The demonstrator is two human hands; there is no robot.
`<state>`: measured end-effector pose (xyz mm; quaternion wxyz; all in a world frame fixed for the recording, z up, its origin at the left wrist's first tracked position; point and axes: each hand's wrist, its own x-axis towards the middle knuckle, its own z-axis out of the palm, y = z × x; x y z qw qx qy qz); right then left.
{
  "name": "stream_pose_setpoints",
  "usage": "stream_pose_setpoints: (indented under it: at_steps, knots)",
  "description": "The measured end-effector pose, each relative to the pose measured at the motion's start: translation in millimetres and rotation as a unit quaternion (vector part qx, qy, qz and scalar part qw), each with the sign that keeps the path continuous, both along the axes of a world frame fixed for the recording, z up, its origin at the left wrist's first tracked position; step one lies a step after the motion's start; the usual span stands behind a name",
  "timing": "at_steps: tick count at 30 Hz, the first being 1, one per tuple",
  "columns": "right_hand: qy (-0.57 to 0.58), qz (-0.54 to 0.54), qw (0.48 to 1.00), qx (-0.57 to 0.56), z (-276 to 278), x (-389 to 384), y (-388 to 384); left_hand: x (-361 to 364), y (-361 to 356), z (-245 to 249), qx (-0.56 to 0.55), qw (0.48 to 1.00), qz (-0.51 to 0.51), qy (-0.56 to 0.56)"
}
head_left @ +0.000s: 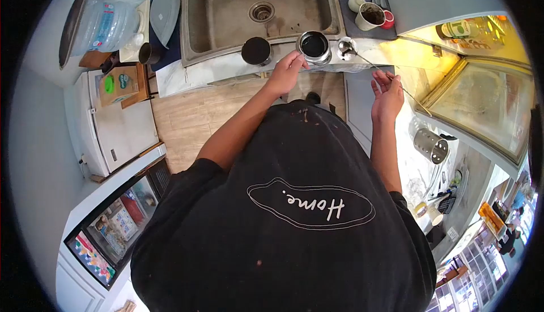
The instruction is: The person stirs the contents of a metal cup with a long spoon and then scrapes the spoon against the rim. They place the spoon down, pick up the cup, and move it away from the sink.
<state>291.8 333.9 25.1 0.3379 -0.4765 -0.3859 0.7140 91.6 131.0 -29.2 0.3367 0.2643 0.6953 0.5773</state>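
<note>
My left hand (285,75) is closed at the near rim of a metal pitcher (321,59) with dark liquid inside, on the counter by the sink's front edge. In my right hand (387,92) is a long thin bar spoon (371,62), its shaft slanting down to the right past my fingers. The spoon's head overlaps a small white, round container (343,54) just right of the pitcher, with something dark on it. Left of the pitcher stands a round black-topped container (256,51).
A steel sink (195,23) lies beyond the counter. On the right, a white cup of dark grounds (371,16) stands by a red-rimmed cup (388,19). A framed glass door (481,99) and a perforated metal holder (430,145) are close to my right arm.
</note>
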Motion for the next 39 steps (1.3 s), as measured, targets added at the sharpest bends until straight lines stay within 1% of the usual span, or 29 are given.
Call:
stream_pose_setpoints:
  at_steps: [3,9,12,15,18,21,24,27,30,36,39]
  knots:
    - [0.013,-0.009,1.0,-0.001,7,0,2,2,8,-19,0.02,1.0,-0.012,-0.017]
    - [0.023,0.009,1.0,0.01,16,-4,1,3,19,-30,-0.059,0.996,-0.065,-0.008]
    - [0.021,0.029,0.999,0.019,22,-11,-2,2,18,-38,-0.074,0.995,-0.072,0.002]
    - [0.015,0.044,0.999,0.021,24,-18,-5,-1,14,-43,-0.097,0.993,-0.065,-0.019]
    - [0.015,0.055,0.998,0.018,22,-24,-5,-3,13,-49,-0.084,0.995,-0.059,-0.017]
    - [0.01,0.061,0.998,0.024,17,-26,-8,-4,16,-49,-0.09,0.992,-0.065,-0.052]
    - [0.0,0.072,0.997,0.033,16,-30,-11,4,19,-41,-0.086,0.994,-0.005,-0.073]
    - [-0.012,0.083,0.996,0.04,12,-32,-14,7,17,-39,-0.098,0.994,0.03,-0.048]
    - [-0.025,0.092,0.994,0.044,6,-37,-16,13,12,-38,-0.06,0.992,0.083,-0.072]
    - [-0.076,0.117,0.987,0.083,-3,-42,-17,11,4,-39,-0.08,0.995,0.03,-0.045]
    - [-0.09,0.128,0.984,0.089,-6,-44,-17,11,4,-38,-0.07,0.996,0.035,-0.043]
